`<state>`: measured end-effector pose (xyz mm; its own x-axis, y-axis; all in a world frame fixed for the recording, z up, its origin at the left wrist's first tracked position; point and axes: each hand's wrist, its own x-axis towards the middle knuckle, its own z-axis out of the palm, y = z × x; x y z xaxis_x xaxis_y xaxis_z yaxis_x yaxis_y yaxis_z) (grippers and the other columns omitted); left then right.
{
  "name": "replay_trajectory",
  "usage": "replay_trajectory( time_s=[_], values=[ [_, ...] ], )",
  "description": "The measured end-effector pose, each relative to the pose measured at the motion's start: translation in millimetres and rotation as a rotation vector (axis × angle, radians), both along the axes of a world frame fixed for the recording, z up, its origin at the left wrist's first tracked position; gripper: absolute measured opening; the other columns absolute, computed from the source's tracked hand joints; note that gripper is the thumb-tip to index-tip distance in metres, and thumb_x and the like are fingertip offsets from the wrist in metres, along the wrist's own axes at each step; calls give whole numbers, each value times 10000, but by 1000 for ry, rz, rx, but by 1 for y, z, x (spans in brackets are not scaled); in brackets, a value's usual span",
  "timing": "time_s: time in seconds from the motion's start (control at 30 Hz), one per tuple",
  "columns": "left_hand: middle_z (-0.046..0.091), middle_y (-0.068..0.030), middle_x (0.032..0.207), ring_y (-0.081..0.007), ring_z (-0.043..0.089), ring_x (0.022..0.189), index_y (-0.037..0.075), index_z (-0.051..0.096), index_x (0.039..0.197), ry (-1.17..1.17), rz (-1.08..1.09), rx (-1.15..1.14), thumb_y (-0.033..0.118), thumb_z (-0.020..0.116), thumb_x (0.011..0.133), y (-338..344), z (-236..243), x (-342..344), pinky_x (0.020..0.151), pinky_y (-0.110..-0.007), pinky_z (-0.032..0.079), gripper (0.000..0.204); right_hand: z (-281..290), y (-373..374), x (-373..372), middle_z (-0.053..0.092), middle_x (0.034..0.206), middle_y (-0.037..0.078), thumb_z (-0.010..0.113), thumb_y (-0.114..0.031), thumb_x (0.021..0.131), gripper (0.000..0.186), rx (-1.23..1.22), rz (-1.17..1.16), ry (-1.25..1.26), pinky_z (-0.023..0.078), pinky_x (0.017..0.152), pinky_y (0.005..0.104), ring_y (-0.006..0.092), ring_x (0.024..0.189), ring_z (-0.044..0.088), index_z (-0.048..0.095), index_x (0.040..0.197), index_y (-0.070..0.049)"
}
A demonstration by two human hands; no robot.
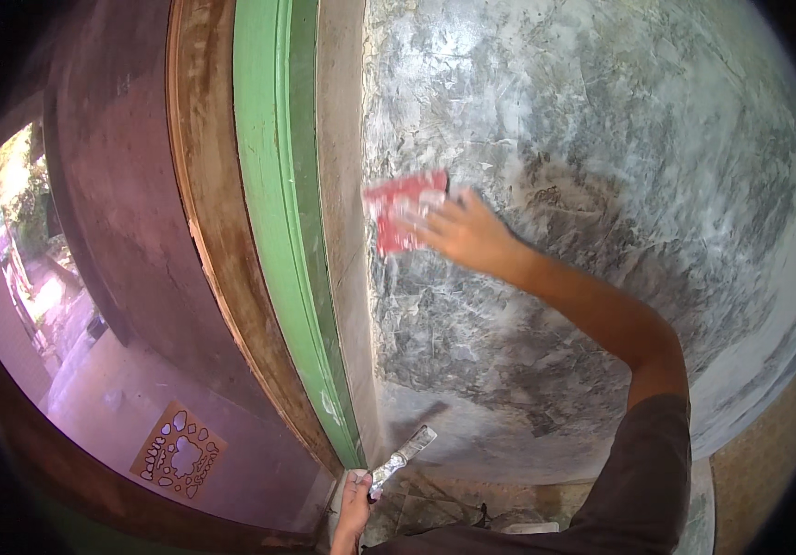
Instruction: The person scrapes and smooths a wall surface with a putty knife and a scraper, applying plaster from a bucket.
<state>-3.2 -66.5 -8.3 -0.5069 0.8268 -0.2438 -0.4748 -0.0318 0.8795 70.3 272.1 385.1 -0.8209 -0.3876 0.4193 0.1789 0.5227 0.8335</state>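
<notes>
My right hand (463,231) is stretched out to the wall (546,102), gripping a red plastic spreader (389,215) smeared with white putty. The spreader lies against the wall's left side, close to the corner beside the door frame; hand and spreader are slightly blurred by motion. Low in the view, my left hand (354,507) is closed round a putty knife (404,460). Its blade points up and to the right, coated with whitish putty. The wall is mottled grey and white, with a darker rough patch (574,199) right of my right hand.
A green door frame (273,185) with a brown wooden edge (208,157) runs down left of the wall. Beyond it are a mauve wall, a bright opening (32,222) and a brown mat with cut-out shapes (179,450) on the floor. Tiled floor shows at the bottom.
</notes>
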Motion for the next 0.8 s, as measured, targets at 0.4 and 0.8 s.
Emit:
replay_trajectory(
  time_s=[0.4,0.8],
  values=[
    [590,-51,1017,-106,575,835,6,470,1159,1,26,-49,280,548,982,6,-6,-3,713,-259,490,336,86,19,-11,502,1396,23,604,-65,842,613,137,-149,435,378,917,424,192,1237,449,446,1424,-175],
    [560,-14,897,-92,529,769,49,491,1068,10,-38,61,245,532,991,16,4,-14,669,-240,439,214,60,19,-5,435,1473,1,608,59,762,792,124,-83,305,370,877,391,192,1244,449,375,1472,-205]
  ],
)
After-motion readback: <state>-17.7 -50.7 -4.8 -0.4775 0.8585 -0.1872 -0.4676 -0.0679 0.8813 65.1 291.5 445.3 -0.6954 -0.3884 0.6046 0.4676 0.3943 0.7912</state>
